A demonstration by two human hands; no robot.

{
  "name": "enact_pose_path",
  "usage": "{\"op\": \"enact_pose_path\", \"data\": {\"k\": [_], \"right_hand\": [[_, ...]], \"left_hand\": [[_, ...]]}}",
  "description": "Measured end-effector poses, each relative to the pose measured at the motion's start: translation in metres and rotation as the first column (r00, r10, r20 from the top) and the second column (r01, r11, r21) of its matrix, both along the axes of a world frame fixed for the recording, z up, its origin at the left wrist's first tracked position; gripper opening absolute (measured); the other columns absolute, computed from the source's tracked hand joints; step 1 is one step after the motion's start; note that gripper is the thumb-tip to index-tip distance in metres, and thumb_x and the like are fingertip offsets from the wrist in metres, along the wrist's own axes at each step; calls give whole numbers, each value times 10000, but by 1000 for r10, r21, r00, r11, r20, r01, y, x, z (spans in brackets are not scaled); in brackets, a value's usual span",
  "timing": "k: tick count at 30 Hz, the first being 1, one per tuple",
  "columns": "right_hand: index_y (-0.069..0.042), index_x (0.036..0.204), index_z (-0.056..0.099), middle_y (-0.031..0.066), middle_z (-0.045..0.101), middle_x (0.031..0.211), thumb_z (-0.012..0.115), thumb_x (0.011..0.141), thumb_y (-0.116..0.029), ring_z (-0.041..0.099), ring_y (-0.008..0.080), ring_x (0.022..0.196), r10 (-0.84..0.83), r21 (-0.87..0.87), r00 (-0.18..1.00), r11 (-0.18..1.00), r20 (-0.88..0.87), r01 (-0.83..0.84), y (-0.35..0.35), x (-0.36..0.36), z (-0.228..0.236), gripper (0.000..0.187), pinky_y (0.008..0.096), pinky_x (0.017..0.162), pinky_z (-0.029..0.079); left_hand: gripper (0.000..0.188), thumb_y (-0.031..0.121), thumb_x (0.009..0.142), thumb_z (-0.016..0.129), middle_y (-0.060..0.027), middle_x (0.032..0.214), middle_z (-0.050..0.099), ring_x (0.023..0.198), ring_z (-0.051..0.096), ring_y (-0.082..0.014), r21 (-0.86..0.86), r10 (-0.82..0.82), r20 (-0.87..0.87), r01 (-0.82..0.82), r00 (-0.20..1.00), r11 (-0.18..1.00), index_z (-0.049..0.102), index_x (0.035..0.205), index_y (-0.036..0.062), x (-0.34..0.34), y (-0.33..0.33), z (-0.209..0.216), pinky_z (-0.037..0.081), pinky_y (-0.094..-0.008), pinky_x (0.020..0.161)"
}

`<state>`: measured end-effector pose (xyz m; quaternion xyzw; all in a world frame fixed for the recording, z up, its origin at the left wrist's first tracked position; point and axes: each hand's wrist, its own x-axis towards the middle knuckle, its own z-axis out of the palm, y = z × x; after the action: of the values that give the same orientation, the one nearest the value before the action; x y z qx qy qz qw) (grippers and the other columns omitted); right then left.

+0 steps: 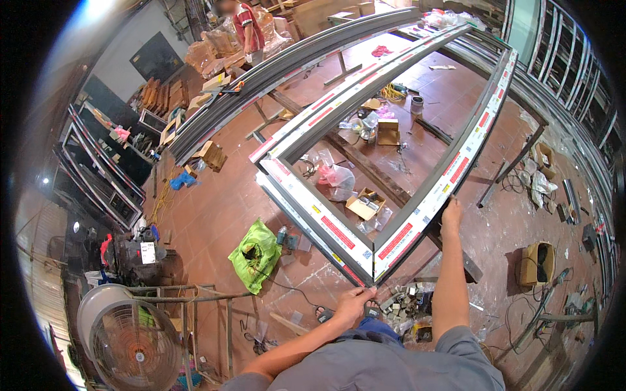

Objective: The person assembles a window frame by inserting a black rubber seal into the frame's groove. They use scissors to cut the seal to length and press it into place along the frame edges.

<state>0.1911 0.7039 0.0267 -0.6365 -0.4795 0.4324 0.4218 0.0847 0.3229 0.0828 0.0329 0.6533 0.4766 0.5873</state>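
Observation:
A long rectangular door or window frame [330, 229] of dark metal profile, covered in white protective film with red print, lies raised above the floor in front of me. My left hand [354, 306] is closed at its near corner, fingers pinching the tip. Farther along the right side, my right hand [451, 218] grips the outer edge with the arm stretched out; its fingertips are partly hidden by the profile. Beside the near left side runs a second film-covered profile [295, 207], close against the frame.
Dark stands and a beam [365, 166] lie under the frame. Long profiles [261, 75] are stacked beyond. A green bag [256, 255], an open carton [537, 264], metal offcuts [407, 305] and cables surround me. A large fan [135, 345] stands at left; another person [248, 29] is at the back.

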Motion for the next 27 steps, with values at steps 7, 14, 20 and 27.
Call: {"op": "enact_pose_path", "data": {"k": [7, 14, 20, 27], "right_hand": [[29, 1134, 692, 268, 709, 1110, 448, 1037, -443, 654, 453, 1053, -45, 57, 964, 998, 263, 31, 33, -6, -9, 540, 510, 914, 472], [-20, 1107, 600, 241, 703, 1077, 523, 1021, -402, 651, 469, 999, -93, 184, 934, 982, 346, 29, 21, 4, 17, 400, 561, 829, 467], [-24, 1087, 656, 281, 699, 1083, 508, 1022, -387, 660, 477, 1029, 154, 70, 667, 953, 729, -296, 27, 20, 45, 398, 617, 840, 490], [63, 1007, 648, 290, 703, 1042, 472, 1003, -261, 674, 463, 987, 592, -196, 747, 805, 303, -559, 65, 41, 39, 369, 567, 826, 525]], "left_hand": [[304, 299, 992, 688, -6, 825, 716, 575, 489, -41, 133, -55, -195, 82, 979, 988, 750, 1057, 8, -1, -15, 3, 366, -239, 496], [385, 352, 974, 717, -52, 789, 696, 624, 624, -156, 82, -60, -151, 73, 987, 994, 716, 1048, -26, -7, -5, -14, 485, -285, 558], [440, 517, 940, 722, 26, 683, 592, 410, 364, -103, 80, 131, 303, -162, 944, 984, 740, 914, 78, -10, -3, -6, 256, -296, 385], [383, 478, 902, 784, 54, 599, 417, 449, 341, -91, -26, 184, 311, -185, 932, 982, 685, 816, 118, -7, -6, -20, 261, -308, 429]]}}
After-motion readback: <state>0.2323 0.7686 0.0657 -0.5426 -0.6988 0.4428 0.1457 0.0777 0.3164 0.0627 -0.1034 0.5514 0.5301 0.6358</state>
